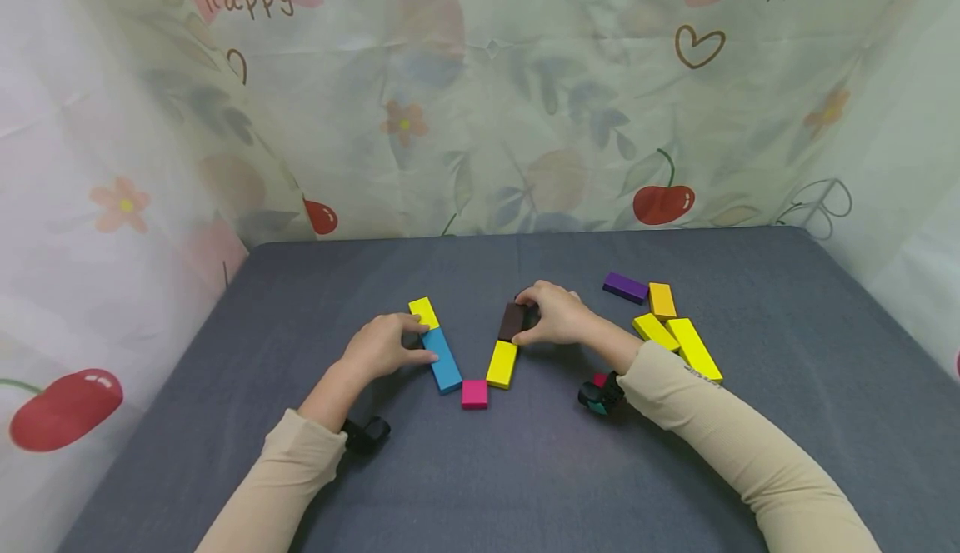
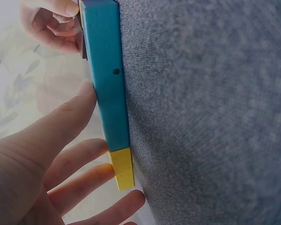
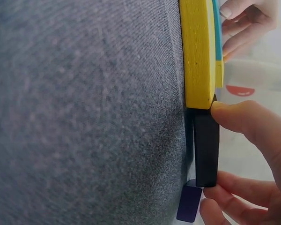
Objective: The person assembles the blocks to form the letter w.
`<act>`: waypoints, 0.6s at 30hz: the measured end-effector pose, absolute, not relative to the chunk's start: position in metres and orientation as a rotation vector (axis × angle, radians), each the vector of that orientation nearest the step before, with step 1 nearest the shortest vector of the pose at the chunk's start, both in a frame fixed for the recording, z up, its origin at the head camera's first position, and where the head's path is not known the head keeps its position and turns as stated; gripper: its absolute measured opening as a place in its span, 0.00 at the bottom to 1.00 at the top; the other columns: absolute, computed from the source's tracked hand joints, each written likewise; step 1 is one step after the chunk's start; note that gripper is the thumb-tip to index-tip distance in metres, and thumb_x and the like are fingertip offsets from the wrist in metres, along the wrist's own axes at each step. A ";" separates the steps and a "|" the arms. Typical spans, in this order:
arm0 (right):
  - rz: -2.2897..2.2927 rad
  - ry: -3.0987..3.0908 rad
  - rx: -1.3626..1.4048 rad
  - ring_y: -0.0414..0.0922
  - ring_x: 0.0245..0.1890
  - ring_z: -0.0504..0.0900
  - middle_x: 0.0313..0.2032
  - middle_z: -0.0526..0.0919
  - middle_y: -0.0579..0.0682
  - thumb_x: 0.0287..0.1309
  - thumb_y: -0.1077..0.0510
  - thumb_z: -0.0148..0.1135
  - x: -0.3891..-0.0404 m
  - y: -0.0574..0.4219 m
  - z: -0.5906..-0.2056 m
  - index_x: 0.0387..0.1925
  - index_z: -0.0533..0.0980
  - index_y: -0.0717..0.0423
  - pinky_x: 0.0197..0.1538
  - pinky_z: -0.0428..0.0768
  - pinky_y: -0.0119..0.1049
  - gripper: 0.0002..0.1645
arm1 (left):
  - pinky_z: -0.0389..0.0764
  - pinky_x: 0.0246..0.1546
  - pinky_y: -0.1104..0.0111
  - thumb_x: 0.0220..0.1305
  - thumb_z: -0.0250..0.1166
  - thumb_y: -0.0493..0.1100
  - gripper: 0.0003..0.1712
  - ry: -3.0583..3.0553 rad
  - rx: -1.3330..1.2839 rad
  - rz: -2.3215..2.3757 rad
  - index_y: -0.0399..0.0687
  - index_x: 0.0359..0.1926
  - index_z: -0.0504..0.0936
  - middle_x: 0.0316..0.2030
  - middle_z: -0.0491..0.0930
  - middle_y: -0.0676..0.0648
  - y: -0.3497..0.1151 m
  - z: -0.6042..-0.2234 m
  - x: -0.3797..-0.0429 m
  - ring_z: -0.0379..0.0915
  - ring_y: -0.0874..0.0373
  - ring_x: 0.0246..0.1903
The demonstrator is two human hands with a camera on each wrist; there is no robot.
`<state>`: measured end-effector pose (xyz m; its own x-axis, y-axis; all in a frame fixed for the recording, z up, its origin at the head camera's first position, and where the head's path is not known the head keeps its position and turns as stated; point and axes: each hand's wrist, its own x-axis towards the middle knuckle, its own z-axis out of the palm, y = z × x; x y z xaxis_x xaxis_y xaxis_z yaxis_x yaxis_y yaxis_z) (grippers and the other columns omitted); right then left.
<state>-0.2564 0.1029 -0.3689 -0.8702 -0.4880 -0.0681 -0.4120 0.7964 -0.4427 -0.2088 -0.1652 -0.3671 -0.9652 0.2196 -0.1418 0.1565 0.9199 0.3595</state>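
Observation:
My left hand (image 1: 381,346) lies beside a blue block (image 1: 442,360) with a small yellow block (image 1: 424,312) at its far end. In the left wrist view, its thumb touches the blue block's top edge and the other fingers spread out loosely by the yellow one. Between thumb and fingertips my right hand (image 1: 557,313) pinches a dark brown block (image 1: 512,321) by its two ends. That block meets the far end of a yellow block (image 1: 502,364). A pink block (image 1: 475,395) sits nearest me, between the lower ends of both rows, which form a V.
Right of the V lie a purple block (image 1: 626,287), an orange block (image 1: 662,301) and two yellow blocks, a short one (image 1: 654,331) and a long one (image 1: 693,348). Part of a red-pink block (image 1: 600,379) shows behind the right wrist's strap. Printed cloth hangs behind the grey table (image 1: 480,486).

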 end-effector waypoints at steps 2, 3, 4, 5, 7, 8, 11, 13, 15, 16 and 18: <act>-0.620 2.804 -0.706 0.51 0.49 0.74 0.48 0.77 0.55 0.45 0.45 0.70 -0.256 0.103 -0.369 0.53 0.75 0.57 0.49 0.68 0.50 0.35 | 0.69 0.61 0.50 0.52 0.69 0.54 0.32 2.901 0.289 0.521 0.47 0.58 0.77 0.62 0.71 0.43 -0.165 -0.367 -0.209 0.64 0.44 0.64; -0.613 2.802 -0.708 0.51 0.48 0.74 0.48 0.77 0.55 0.45 0.45 0.70 -0.256 0.103 -0.369 0.53 0.75 0.57 0.49 0.68 0.50 0.35 | 0.69 0.60 0.50 0.52 0.69 0.54 0.32 2.901 0.291 0.519 0.47 0.58 0.77 0.62 0.71 0.43 -0.165 -0.367 -0.208 0.64 0.44 0.64; -0.607 2.799 -0.709 0.51 0.48 0.74 0.47 0.77 0.55 0.45 0.45 0.70 -0.256 0.103 -0.368 0.53 0.75 0.57 0.49 0.68 0.50 0.35 | 0.69 0.60 0.50 0.52 0.69 0.54 0.32 2.900 0.290 0.520 0.47 0.58 0.77 0.62 0.71 0.43 -0.165 -0.367 -0.208 0.64 0.44 0.64; -0.603 2.796 -0.707 0.51 0.48 0.74 0.47 0.77 0.55 0.45 0.45 0.70 -0.256 0.103 -0.368 0.53 0.75 0.58 0.49 0.68 0.50 0.35 | 0.69 0.60 0.50 0.52 0.69 0.54 0.32 2.899 0.291 0.519 0.47 0.58 0.77 0.62 0.71 0.43 -0.165 -0.367 -0.208 0.64 0.44 0.64; -0.596 2.789 -0.707 0.51 0.48 0.74 0.47 0.76 0.55 0.45 0.44 0.70 -0.256 0.103 -0.369 0.53 0.75 0.58 0.49 0.68 0.50 0.35 | 0.69 0.60 0.50 0.53 0.69 0.54 0.32 2.896 0.291 0.517 0.47 0.58 0.76 0.63 0.71 0.43 -0.165 -0.367 -0.208 0.64 0.44 0.64; -0.595 2.785 -0.707 0.51 0.48 0.74 0.47 0.76 0.56 0.45 0.44 0.70 -0.256 0.103 -0.369 0.53 0.75 0.58 0.48 0.68 0.50 0.35 | 0.69 0.60 0.50 0.53 0.69 0.54 0.32 2.895 0.291 0.516 0.47 0.58 0.76 0.63 0.71 0.43 -0.165 -0.367 -0.208 0.64 0.44 0.64; -0.604 2.766 -0.705 0.51 0.48 0.74 0.48 0.76 0.56 0.46 0.45 0.70 -0.258 0.104 -0.369 0.53 0.75 0.59 0.50 0.69 0.51 0.35 | 0.69 0.60 0.50 0.53 0.69 0.54 0.32 2.894 0.290 0.514 0.47 0.58 0.76 0.63 0.71 0.43 -0.165 -0.367 -0.208 0.64 0.44 0.64; -0.608 2.750 -0.706 0.51 0.48 0.73 0.48 0.76 0.57 0.46 0.45 0.69 -0.259 0.105 -0.369 0.54 0.74 0.59 0.50 0.69 0.51 0.35 | 0.69 0.61 0.50 0.53 0.69 0.54 0.32 2.895 0.289 0.514 0.47 0.58 0.76 0.63 0.71 0.43 -0.165 -0.367 -0.209 0.64 0.44 0.64; -0.611 2.734 -0.709 0.51 0.47 0.73 0.49 0.76 0.57 0.47 0.45 0.69 -0.259 0.106 -0.369 0.54 0.74 0.60 0.50 0.71 0.50 0.35 | 0.69 0.61 0.50 0.53 0.69 0.54 0.32 2.896 0.290 0.514 0.47 0.58 0.77 0.62 0.71 0.43 -0.165 -0.368 -0.209 0.64 0.44 0.64; -0.616 2.726 -0.710 0.51 0.46 0.74 0.49 0.76 0.58 0.48 0.45 0.68 -0.259 0.106 -0.369 0.54 0.74 0.60 0.49 0.71 0.49 0.35 | 0.69 0.61 0.50 0.52 0.69 0.55 0.32 2.896 0.290 0.514 0.47 0.58 0.76 0.62 0.71 0.43 -0.166 -0.368 -0.209 0.64 0.44 0.64; -0.624 2.718 -0.713 0.50 0.44 0.74 0.48 0.76 0.58 0.49 0.46 0.67 -0.260 0.106 -0.369 0.55 0.73 0.60 0.47 0.73 0.46 0.34 | 0.68 0.61 0.50 0.53 0.69 0.55 0.32 2.896 0.290 0.513 0.47 0.58 0.76 0.62 0.71 0.43 -0.166 -0.367 -0.209 0.64 0.44 0.64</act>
